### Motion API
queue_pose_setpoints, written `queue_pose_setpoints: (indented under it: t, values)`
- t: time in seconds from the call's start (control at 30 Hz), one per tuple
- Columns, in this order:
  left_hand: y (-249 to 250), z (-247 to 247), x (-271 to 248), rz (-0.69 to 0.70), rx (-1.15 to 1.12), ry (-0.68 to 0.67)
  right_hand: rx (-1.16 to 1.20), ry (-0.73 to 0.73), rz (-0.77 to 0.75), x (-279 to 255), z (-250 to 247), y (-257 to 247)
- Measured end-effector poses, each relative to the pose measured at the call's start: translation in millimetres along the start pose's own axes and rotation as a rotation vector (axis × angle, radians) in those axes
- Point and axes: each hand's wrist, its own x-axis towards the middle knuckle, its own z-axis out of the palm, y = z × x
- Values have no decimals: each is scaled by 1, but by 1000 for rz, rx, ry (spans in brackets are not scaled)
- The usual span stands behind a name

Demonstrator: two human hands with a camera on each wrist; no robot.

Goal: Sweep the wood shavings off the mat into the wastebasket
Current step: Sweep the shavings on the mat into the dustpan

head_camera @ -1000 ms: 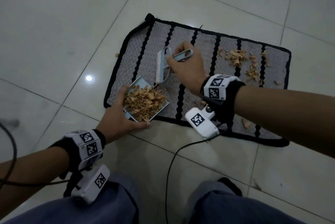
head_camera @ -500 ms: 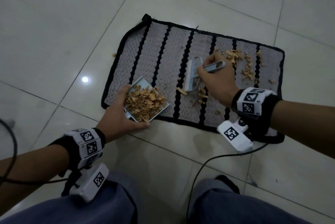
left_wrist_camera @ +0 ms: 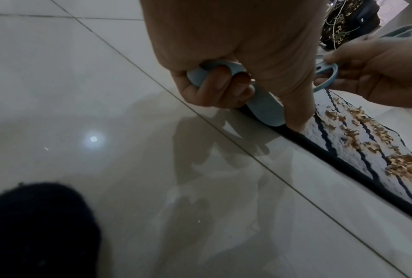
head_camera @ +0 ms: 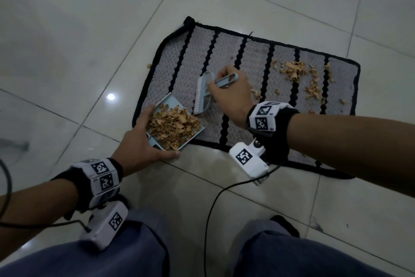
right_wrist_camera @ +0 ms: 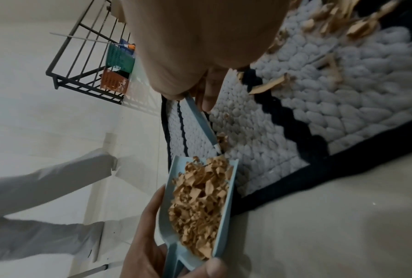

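Observation:
A grey woven mat (head_camera: 197,61) with black stripes lies on the tiled floor. Wood shavings (head_camera: 292,71) are scattered over its right part. My left hand (head_camera: 143,140) grips a light blue dustpan (head_camera: 167,102) heaped with shavings (head_camera: 174,127) at the mat's near left corner; in the left wrist view the fingers (left_wrist_camera: 214,88) curl round the pan's handle (left_wrist_camera: 264,107). My right hand (head_camera: 231,92) holds a light blue hand brush (head_camera: 203,92) by its handle, bristles on the mat just beyond the pan's mouth. The dustpan (right_wrist_camera: 169,206) and brush (right_wrist_camera: 200,120) show in the right wrist view. No wastebasket is in view.
A stray shaving (head_camera: 149,65) lies on the tile left of the mat. A black wire rack (right_wrist_camera: 85,62) holding green and orange baskets stands beyond the mat. Cables trail from both wrists over the floor; my knees fill the bottom of the head view.
My right hand has drawn the brush leftward from the mat's middle to the dustpan's mouth. The left hand and pan have stayed put.

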Motion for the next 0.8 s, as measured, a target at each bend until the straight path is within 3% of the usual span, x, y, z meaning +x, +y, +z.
queue_pose_setpoints:
  t: [0.33, 0.47, 0.63, 0.8]
  values:
    - [4, 4, 4, 49, 14, -37, -120, 129, 71, -11, -75, 38]
    - [6, 5, 3, 56, 12, -49, -116, 194, 20, -12, -92, 38]
    - [9, 12, 5, 91, 4, -80, -63, 117, -80, -10, -67, 20]
    - [13, 18, 7, 119, 1, -106, -61, 2, -26, -12, -55, 28]
